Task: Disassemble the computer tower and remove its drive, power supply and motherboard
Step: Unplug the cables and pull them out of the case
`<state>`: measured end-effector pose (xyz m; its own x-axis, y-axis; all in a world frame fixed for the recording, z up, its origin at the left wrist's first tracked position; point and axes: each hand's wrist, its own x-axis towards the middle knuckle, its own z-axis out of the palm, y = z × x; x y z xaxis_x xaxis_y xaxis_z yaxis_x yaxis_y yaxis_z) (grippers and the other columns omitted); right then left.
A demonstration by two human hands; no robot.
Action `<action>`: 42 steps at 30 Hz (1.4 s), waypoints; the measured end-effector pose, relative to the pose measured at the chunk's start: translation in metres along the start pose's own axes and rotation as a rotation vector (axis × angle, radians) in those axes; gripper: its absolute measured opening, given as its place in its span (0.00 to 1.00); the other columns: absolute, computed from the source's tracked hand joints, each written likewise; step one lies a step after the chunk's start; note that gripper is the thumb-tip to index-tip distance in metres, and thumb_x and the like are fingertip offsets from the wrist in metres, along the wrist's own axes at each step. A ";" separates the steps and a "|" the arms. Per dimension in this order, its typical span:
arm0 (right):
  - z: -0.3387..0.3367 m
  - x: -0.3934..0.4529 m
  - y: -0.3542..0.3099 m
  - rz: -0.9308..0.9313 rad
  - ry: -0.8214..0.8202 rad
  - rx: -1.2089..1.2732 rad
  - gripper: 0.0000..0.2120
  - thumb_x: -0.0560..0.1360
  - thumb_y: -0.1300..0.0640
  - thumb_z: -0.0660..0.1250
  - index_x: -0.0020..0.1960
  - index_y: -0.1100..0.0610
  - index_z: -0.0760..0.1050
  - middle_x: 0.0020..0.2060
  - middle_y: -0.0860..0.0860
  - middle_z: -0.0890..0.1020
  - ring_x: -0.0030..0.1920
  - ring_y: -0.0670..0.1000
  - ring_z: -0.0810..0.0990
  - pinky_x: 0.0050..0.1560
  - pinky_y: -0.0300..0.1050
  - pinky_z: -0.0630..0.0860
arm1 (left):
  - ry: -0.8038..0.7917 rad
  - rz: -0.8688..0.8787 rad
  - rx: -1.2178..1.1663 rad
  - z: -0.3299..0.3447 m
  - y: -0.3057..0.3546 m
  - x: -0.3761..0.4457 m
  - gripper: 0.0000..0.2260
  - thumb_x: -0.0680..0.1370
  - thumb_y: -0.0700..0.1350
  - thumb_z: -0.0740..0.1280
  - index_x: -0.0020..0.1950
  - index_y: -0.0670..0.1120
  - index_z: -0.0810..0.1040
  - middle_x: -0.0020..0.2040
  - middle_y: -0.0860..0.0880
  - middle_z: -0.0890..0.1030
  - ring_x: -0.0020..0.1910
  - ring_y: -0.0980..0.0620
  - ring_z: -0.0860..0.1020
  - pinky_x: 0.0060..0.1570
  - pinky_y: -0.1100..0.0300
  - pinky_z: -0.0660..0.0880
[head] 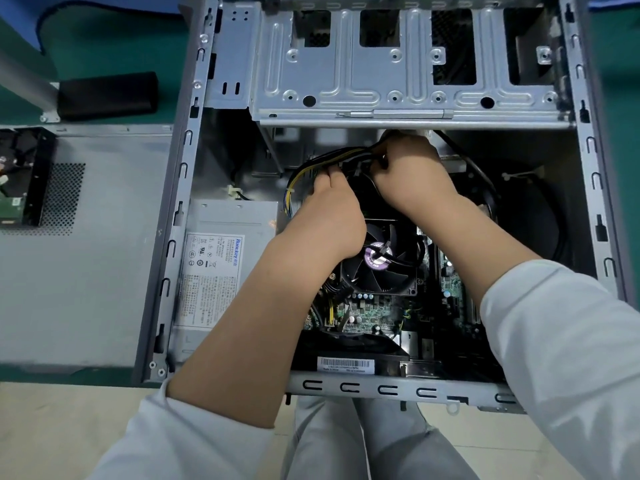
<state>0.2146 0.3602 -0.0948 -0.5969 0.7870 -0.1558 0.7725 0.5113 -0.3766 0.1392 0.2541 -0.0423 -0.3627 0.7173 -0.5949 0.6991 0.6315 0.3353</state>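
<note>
Tower (194, 216) on green mat (114, 39)

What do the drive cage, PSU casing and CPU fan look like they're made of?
Drive cage: bare stamped sheet steel by the look, dull silver with pressed ribs and punched holes.
PSU casing: similar grey sheet metal, matte, with a printed paper label.
CPU fan: black moulded plastic blades and frame, probably; slightly glossy, purple hub sticker.

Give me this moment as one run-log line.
left hand: grips black-yellow cable bundle | right hand: grips it too | grey power supply: still in case
</note>
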 end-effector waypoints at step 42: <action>-0.073 -0.066 -0.005 0.023 -0.252 0.211 0.14 0.78 0.58 0.57 0.61 0.57 0.73 0.46 0.56 0.80 0.36 0.50 0.74 0.32 0.40 0.64 | 0.224 0.202 -0.073 -0.012 0.003 -0.022 0.13 0.76 0.33 0.56 0.59 0.41 0.70 0.55 0.42 0.70 0.53 0.43 0.72 0.53 0.51 0.71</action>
<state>0.2663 0.3307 -0.0155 -0.6347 0.6742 -0.3776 0.7404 0.3908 -0.5469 0.1419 0.2439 -0.0190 -0.3540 0.8722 -0.3375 0.7274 0.4836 0.4869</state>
